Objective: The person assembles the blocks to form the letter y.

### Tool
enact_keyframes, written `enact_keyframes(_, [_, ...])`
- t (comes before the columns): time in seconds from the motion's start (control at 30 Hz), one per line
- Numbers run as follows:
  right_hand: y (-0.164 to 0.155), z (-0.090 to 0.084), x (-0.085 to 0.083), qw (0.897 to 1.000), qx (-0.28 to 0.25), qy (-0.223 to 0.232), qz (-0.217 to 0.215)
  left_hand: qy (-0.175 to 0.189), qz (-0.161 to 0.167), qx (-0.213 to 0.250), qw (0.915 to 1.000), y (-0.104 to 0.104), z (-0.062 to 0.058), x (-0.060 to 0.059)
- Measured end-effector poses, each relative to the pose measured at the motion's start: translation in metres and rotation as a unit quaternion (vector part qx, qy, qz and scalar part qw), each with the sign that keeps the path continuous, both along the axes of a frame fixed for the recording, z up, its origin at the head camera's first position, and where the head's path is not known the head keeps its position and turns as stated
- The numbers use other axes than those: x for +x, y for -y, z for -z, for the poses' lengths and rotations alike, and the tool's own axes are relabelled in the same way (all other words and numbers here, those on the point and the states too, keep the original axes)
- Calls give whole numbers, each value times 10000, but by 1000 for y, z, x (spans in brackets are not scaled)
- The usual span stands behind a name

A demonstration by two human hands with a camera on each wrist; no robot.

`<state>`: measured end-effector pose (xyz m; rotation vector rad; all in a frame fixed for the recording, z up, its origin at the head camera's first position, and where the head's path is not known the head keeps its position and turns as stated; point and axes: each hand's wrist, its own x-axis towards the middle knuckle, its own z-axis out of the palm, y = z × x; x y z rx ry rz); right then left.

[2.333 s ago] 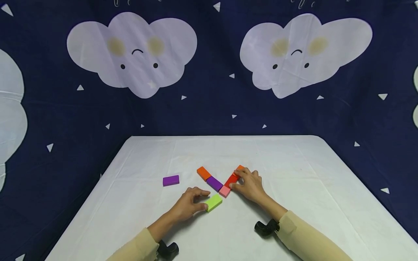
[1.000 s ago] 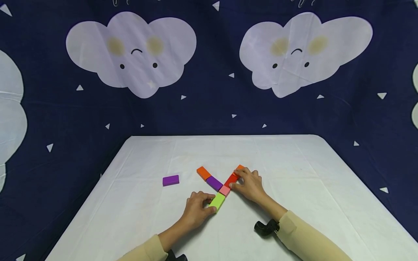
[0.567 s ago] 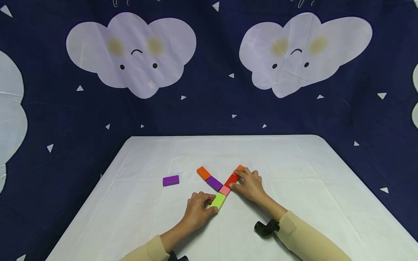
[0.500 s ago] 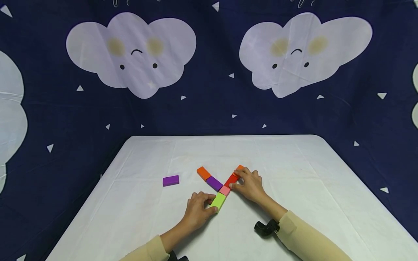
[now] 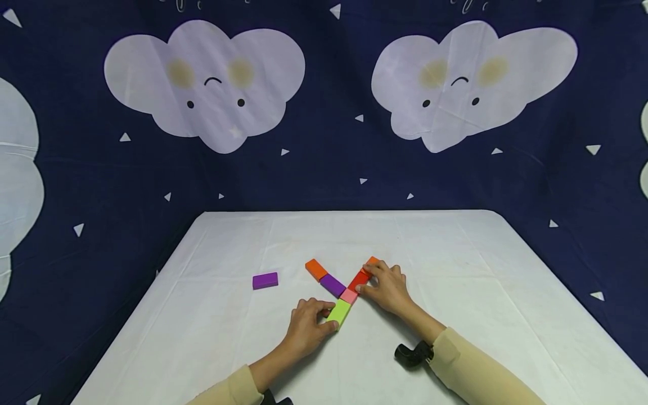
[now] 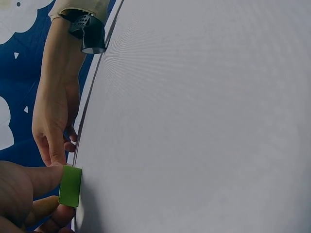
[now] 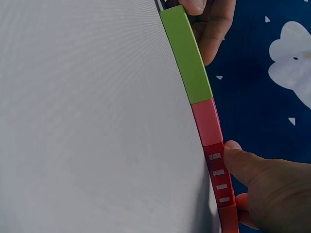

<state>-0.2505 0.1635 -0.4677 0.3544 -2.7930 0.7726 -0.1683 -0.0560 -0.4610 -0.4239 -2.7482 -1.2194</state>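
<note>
left hand (image 5: 305, 326) curled round the near end of the green block (image 5: 338, 313), thumb and fingers pinching its sides; near end of that block covered by the fingers in the head view, and in the left wrist view only an end face of it (image 6: 70, 186) visible past the thumb. green block lying flat on the white table (image 5: 243, 337), far end touching the pink block (image 5: 348, 296), seen end to end in the right wrist view too. right hand (image 5: 386, 288) resting with curled fingers on the red block (image 5: 359, 279), thumb pressed against its side; red block's right edge hidden under the fingers. orange block (image 5: 372, 261) beyond it mostly covered by the fingertips, only a corner showing. hard to tell whether red and orange touch. second arm of the cross: purple block (image 5: 332, 284) and another orange block (image 5: 316, 269), end to end. lone purple block (image 5: 265, 280) well apart to the left. black wrist cameras half cut off at the bottom edge.
</note>
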Motion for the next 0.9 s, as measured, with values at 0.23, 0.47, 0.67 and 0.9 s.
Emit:
enact_keyframes(0.23, [0,1,0,10000,-33,-67,-16,49,-42,217,9997,3,-2,0])
enact_keyframes(0.47, [0,1,-1,9999,-49,-142,-41,24,-231,481,9986,17,-8,-4])
enact_keyframes(0.67, [0,0,-1,10000,-43,-77,-45,-65,-483,596,9970,40,-15,-15])
enact_keyframes(0.9, [0,0,-1,9999,-43,-118,-42,26,-968,422,9944,71,-25,-35])
